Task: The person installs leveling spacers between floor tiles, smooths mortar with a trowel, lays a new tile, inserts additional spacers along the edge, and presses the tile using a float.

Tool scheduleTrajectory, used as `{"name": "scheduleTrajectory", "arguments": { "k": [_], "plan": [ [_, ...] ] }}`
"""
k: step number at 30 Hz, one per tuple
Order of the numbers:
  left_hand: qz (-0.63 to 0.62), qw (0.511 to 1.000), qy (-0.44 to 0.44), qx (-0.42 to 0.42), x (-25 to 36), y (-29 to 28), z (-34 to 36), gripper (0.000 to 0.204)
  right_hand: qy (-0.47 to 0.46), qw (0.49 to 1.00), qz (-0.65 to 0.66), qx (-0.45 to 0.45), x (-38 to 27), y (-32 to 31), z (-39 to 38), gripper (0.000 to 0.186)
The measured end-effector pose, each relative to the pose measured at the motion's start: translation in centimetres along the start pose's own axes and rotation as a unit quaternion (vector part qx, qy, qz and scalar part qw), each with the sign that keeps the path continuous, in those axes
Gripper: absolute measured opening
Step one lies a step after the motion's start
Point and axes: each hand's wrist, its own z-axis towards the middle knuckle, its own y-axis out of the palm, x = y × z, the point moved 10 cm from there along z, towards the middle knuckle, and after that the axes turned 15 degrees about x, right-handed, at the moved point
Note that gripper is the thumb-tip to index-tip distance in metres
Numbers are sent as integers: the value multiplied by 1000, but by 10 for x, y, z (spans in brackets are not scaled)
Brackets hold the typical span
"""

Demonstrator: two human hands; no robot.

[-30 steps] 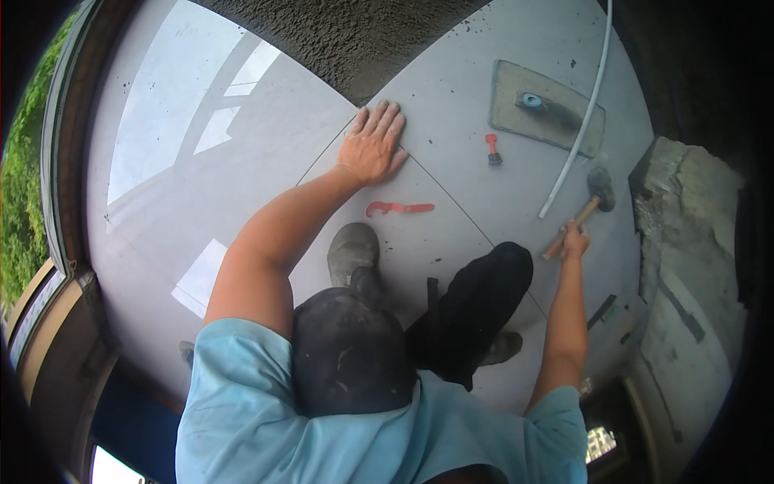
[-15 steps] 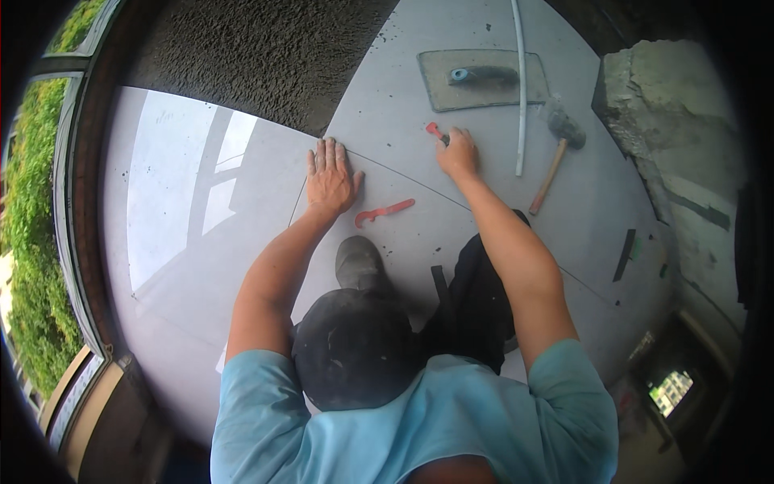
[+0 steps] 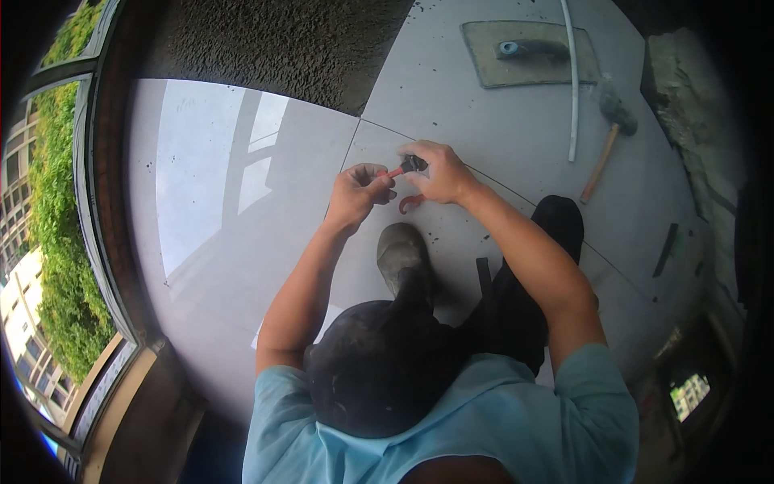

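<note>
Both my hands meet over the pale floor tiles, close to a tile joint. Between them is a small red-and-black tool (image 3: 395,172) whose exact kind I cannot make out. My left hand (image 3: 359,198) pinches its red end between thumb and fingers. Around its dark end curl the fingers of my right hand (image 3: 439,171). Just below, a red hook-ended wrench (image 3: 409,203) lies on the tile, its far part hidden by my right hand.
Wet grey mortar (image 3: 274,44) borders the tiles at the far side. To the far right lie a trowel (image 3: 492,68), a pale rod (image 3: 574,97) and a mallet (image 3: 601,161). My shoe (image 3: 399,250) rests on the tile. Windows line the left, rough masonry (image 3: 685,97) the right.
My left hand has lifted off the tile and pinches the red end of the tool. My right hand has brought the tool leftward and nearer, over the wrench. The view has shifted.
</note>
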Motion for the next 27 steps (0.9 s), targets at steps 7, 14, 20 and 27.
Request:
{"name": "scheduleTrajectory", "arguments": {
  "k": [7,14,20,27],
  "plan": [
    [269,911,270,158,61,-45,46,8,-39,993,-29,109,1,2,12,70],
    [401,768,486,113,96,-23,52,7,67,991,-69,98,39,-20,-5,64],
    [469,715,516,58,105,6,57,7,49,989,-74,120,37,-35,-5,62],
    [571,625,531,-30,110,41,53,11,51,988,-78,123,41,-37,-3,58]
  ]
}}
